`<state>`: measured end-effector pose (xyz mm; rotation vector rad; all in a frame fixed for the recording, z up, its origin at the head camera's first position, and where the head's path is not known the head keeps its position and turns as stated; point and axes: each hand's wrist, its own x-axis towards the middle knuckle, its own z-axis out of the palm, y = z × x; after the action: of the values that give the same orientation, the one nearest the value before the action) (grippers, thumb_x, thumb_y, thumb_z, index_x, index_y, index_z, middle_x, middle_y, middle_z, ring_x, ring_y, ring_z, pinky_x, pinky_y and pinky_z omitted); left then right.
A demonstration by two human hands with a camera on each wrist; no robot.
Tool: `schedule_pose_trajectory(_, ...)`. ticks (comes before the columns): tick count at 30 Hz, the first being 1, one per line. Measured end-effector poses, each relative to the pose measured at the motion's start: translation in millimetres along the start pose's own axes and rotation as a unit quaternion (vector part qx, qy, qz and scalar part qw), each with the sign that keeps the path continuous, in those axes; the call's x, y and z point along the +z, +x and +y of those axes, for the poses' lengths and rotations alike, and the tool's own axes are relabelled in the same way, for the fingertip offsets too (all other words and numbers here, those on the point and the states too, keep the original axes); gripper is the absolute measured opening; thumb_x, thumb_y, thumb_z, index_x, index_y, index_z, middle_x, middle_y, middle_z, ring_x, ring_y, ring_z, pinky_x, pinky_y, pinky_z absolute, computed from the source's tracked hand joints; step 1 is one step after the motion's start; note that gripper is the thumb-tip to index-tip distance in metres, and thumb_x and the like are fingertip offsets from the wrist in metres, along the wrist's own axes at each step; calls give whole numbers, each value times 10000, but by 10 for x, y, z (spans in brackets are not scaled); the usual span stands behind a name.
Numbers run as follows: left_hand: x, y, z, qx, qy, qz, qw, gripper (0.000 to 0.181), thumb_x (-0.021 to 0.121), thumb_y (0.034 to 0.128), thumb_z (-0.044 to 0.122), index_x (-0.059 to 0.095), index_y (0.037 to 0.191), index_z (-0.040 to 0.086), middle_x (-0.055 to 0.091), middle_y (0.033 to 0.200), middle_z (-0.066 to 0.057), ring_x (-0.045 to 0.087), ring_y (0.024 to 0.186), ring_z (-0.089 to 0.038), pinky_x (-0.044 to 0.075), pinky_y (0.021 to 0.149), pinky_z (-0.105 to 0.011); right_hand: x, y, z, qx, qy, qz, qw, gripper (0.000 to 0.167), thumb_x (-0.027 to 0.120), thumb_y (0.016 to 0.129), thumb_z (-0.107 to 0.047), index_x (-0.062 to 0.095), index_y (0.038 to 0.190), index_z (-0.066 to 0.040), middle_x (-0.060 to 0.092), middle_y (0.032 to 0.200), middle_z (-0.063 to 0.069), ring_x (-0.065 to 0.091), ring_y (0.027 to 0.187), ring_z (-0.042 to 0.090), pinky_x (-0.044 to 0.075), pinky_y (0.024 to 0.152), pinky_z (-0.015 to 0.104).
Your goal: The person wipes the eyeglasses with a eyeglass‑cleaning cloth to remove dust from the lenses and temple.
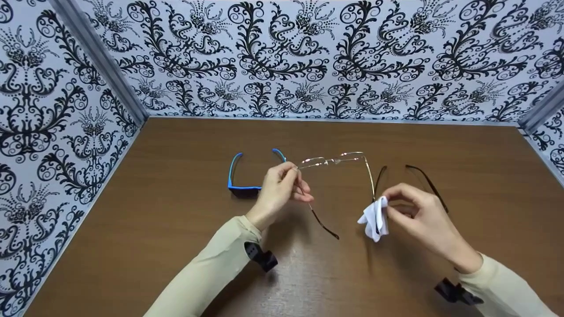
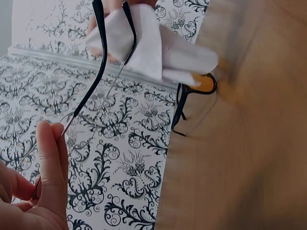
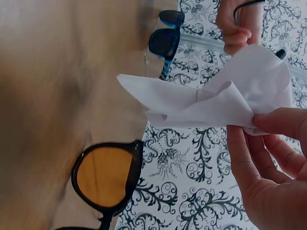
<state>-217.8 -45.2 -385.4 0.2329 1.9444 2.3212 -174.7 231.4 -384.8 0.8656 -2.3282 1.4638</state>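
Note:
My left hand (image 1: 282, 187) holds a pair of thin-rimmed eyeglasses (image 1: 330, 161) above the table, pinching them near the hinge of one temple. Their dark temple tip (image 1: 325, 226) points down toward me. Between the thumb and fingers of my right hand (image 1: 423, 218) is a white cloth (image 1: 374, 220). The cloth lies against the other temple and hides its tip in the head view; in the left wrist view that dark tip (image 2: 129, 24) shows in front of the white cloth (image 2: 144, 45).
Blue-framed sunglasses (image 1: 244, 188) rest on the brown table (image 1: 176, 246), partly behind my left hand. Black-framed glasses with orange lenses (image 3: 105, 177) lie near my right hand. Patterned panels (image 1: 282, 57) enclose the table's back and sides.

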Motion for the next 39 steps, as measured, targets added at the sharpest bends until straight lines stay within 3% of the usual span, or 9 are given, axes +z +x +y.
schedule_pose_trajectory(10, -125, 78, -18, -79, -152, 345, 9993, 232, 334, 960, -45, 466, 770, -23, 598, 652, -140, 651, 523, -209, 580, 596, -381, -12, -56, -158, -396, 647, -459, 9961, 371, 607, 746, 283, 642, 1008, 23, 647, 953, 117, 642, 866, 135, 557, 709, 255)
schedule_pose_trajectory(20, -123, 96, -6, -223, -103, 385, 9990, 244, 342, 975, -28, 462, 763, -19, 597, 650, -141, 649, 513, -208, 578, 579, -359, 45, -6, -310, -356, 1150, -952, 9881, 362, 579, 788, 260, 630, 1051, 16, 637, 965, 145, 641, 863, 180, 559, 711, 269)
schedule_pose_trajectory(28, -105, 23, -1, -73, 254, -10, 9997, 286, 340, 989, -11, 479, 738, -20, 593, 620, -115, 629, 480, -173, 565, 520, -315, 11, 40, -128, -443, 99, -586, 9972, 325, 657, 778, 209, 662, 987, -39, 656, 922, 59, 662, 801, 142, 554, 667, 228)
schedule_pose_trajectory(33, -120, -17, 2, -54, 438, -150, 9989, 273, 349, 975, -13, 482, 737, -19, 569, 594, -93, 598, 444, -149, 531, 467, -261, -31, 88, 13, -832, -443, -479, 9944, 345, 683, 742, 216, 677, 956, -54, 653, 891, 35, 642, 754, 109, 524, 648, 165)
schedule_pose_trajectory(39, -69, -70, -9, -307, 397, -396, 9980, 273, 344, 968, -4, 477, 730, -2, 551, 581, -77, 568, 417, -128, 476, 412, -218, -59, 258, 106, -1257, -857, -445, 9874, 364, 691, 694, 257, 670, 941, -10, 648, 884, 62, 631, 799, 105, 521, 704, 155)
